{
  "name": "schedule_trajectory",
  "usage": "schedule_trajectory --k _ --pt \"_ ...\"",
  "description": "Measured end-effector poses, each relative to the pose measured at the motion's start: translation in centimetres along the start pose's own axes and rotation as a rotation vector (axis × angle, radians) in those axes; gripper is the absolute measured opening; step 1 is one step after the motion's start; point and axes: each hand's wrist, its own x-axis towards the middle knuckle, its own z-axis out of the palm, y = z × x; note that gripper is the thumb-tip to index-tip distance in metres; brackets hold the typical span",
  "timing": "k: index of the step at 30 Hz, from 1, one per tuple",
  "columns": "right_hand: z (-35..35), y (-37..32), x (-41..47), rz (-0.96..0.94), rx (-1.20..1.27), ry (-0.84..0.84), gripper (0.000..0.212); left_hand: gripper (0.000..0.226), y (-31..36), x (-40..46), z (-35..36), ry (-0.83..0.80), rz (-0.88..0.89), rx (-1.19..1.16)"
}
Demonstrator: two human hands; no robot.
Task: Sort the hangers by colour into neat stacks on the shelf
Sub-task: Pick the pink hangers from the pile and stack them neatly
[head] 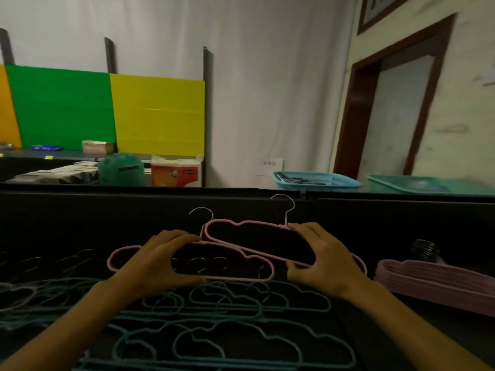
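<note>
Two pink cloud-shaped hangers overlap on the dark shelf (80, 223). My left hand (158, 259) grips the nearer pink hanger (241, 278), fingers on its top bar and thumb on its bottom bar. My right hand (322, 259) grips the farther pink hanger (227, 223) at its right end, just below the hook. A neat stack of pink hangers (439, 283) lies at the right. Several teal hangers (235, 341) lie loose in front of me, under my forearms. Greyish hangers (24, 293) lie tangled at the left.
A dark upright wall (107, 191) borders the shelf's far side. Behind it stand a blue basket (316, 180), a teal tray (428, 183), a green bag (120, 168), a red-and-white package (175, 171), and green and yellow panels. A doorway is at the right.
</note>
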Motion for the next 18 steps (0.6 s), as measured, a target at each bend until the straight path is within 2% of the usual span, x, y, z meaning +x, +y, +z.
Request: schedule_trajectory --k 6,11,18 --pt "-7.5 11.3 -5.1 0.090 -0.139 -0.009 0.091 0.089 11.4 6.3 5.9 -0.002 0.110 -0.087" --pt "-13.2 20.4 -9.7 0.205 -0.196 -0.024 0.092 0.095 20.4 11.1 11.3 -0.091 0.178 -0.080" --pt "-19.0 29.2 -14.8 0.330 -0.217 0.011 0.094 0.099 30.4 15.1 17.8 -0.107 0.258 -0.155"
